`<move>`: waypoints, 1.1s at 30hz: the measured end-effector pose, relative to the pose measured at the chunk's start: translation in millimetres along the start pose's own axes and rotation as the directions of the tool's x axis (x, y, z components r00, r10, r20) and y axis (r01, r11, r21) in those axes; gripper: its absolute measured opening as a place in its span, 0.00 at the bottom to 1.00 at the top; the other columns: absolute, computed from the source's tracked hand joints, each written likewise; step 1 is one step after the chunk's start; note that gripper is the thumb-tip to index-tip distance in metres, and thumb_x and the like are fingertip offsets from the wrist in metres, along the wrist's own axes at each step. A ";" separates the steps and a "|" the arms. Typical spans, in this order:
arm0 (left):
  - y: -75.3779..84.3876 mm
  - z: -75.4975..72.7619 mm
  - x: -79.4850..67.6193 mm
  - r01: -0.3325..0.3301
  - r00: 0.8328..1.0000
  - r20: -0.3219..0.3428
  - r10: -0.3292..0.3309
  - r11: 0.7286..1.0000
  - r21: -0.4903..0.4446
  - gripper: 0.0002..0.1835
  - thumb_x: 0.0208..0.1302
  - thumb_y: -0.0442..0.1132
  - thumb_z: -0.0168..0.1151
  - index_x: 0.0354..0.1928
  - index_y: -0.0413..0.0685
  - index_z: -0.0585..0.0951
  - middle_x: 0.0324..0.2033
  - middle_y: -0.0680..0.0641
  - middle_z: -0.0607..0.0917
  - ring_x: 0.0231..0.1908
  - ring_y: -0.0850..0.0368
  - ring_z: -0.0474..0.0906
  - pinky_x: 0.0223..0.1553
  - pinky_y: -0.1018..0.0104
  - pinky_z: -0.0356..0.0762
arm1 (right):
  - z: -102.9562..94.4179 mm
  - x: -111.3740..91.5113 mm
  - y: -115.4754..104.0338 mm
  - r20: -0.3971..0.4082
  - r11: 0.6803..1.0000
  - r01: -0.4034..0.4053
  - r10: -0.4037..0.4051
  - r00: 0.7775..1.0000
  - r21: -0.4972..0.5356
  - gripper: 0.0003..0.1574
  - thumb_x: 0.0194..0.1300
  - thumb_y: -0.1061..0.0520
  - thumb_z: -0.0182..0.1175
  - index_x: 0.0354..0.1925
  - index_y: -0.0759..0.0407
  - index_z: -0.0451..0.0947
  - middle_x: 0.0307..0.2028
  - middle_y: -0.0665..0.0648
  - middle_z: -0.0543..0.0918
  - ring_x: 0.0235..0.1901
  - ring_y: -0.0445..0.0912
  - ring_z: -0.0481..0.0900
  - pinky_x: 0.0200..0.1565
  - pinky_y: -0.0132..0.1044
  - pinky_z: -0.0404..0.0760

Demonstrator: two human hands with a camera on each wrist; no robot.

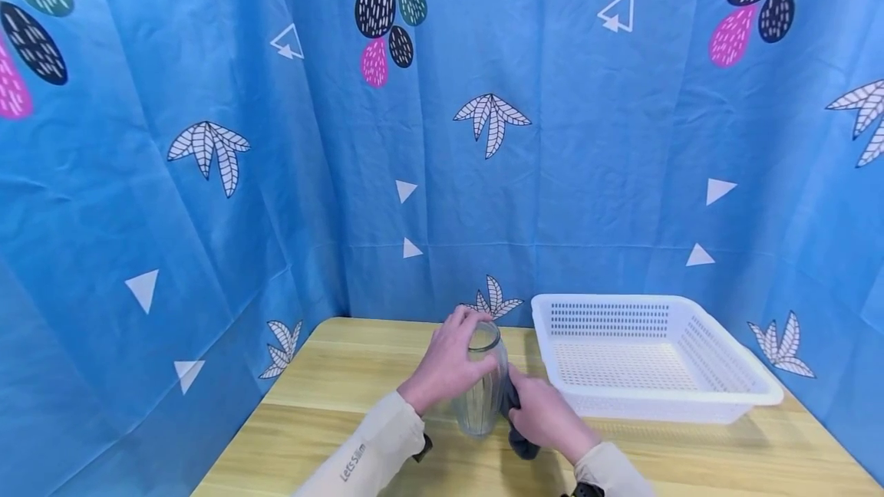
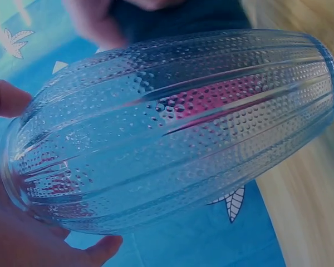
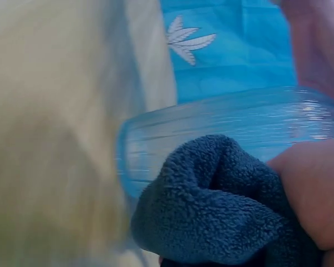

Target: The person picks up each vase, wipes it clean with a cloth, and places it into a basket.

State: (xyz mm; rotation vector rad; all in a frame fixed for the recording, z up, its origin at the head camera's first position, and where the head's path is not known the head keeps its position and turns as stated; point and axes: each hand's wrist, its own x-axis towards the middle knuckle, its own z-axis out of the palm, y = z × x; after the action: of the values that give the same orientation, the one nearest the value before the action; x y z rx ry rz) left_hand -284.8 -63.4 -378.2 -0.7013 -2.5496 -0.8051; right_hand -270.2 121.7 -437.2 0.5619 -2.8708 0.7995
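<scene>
A clear glass vase (image 1: 478,403) with vertical ribs and a dimpled surface stands nearly upright over the wooden table. My left hand (image 1: 452,359) grips it around the mouth, thumb on the near side and fingers across the far rim. In the left wrist view the vase (image 2: 183,128) fills the frame, its base toward the table. My right hand (image 1: 545,413) holds a dark grey-blue terry cloth (image 1: 522,443) against the vase's right side. The right wrist view shows the cloth (image 3: 211,206) bunched in the right hand (image 3: 317,189), overlapping the lower part of the glass.
A white perforated plastic basket (image 1: 663,397) sits on the table (image 1: 331,382) to the right of the hands. Behind and to the left hangs a blue patterned curtain (image 1: 442,136), close to the table's edges.
</scene>
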 end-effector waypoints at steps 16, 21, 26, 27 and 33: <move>-1.5 6.8 -6.6 0.063 0.997 -0.041 -0.065 0.997 -0.047 0.35 0.65 0.58 0.65 0.70 0.55 0.68 0.55 0.50 0.67 0.51 0.56 0.70 0.55 0.57 0.74 | -23.5 0.2 -9.1 -0.098 0.992 0.014 -0.002 0.995 0.125 0.47 0.55 0.66 0.63 0.73 0.58 0.65 0.47 0.66 0.85 0.32 0.46 0.80 0.35 0.43 0.78; -1.3 5.4 -5.2 0.052 0.997 -0.058 -0.050 0.998 0.029 0.35 0.63 0.59 0.67 0.68 0.54 0.70 0.51 0.49 0.71 0.45 0.56 0.68 0.50 0.60 0.70 | -41.0 1.4 -21.5 -0.213 0.993 0.052 -0.030 0.977 0.102 0.49 0.55 0.68 0.64 0.74 0.53 0.65 0.49 0.63 0.85 0.29 0.45 0.76 0.32 0.39 0.75; -0.2 3.7 -4.3 0.058 0.997 -0.056 -0.056 0.998 0.037 0.35 0.62 0.60 0.67 0.68 0.55 0.71 0.55 0.47 0.73 0.51 0.54 0.72 0.56 0.54 0.70 | -46.6 3.3 -27.4 -0.265 0.995 0.091 -0.078 0.961 0.036 0.47 0.54 0.67 0.65 0.73 0.56 0.67 0.58 0.63 0.82 0.39 0.49 0.81 0.38 0.45 0.79; 0.2 3.4 -4.3 0.062 0.997 -0.052 -0.060 0.998 0.034 0.35 0.62 0.60 0.67 0.68 0.56 0.71 0.56 0.47 0.73 0.52 0.53 0.73 0.57 0.52 0.70 | -45.6 3.6 -27.3 -0.264 0.996 0.090 -0.079 0.961 0.027 0.47 0.54 0.67 0.65 0.73 0.57 0.67 0.58 0.62 0.82 0.40 0.49 0.82 0.40 0.45 0.79; 2.5 0.9 -4.9 0.080 0.997 -0.012 -0.080 0.997 -0.020 0.33 0.64 0.57 0.67 0.68 0.60 0.70 0.58 0.50 0.71 0.56 0.50 0.72 0.58 0.49 0.70 | -30.9 4.9 -20.1 -0.220 0.997 0.068 -0.059 0.974 0.035 0.49 0.55 0.67 0.65 0.74 0.56 0.65 0.52 0.63 0.84 0.34 0.47 0.79 0.35 0.43 0.77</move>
State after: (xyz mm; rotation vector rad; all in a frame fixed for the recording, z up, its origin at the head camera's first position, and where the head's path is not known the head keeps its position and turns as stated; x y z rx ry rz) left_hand -279.6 -62.8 -380.2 -0.6009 -2.5753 -0.8592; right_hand -266.9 120.2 -400.1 0.5307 -2.6286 0.8562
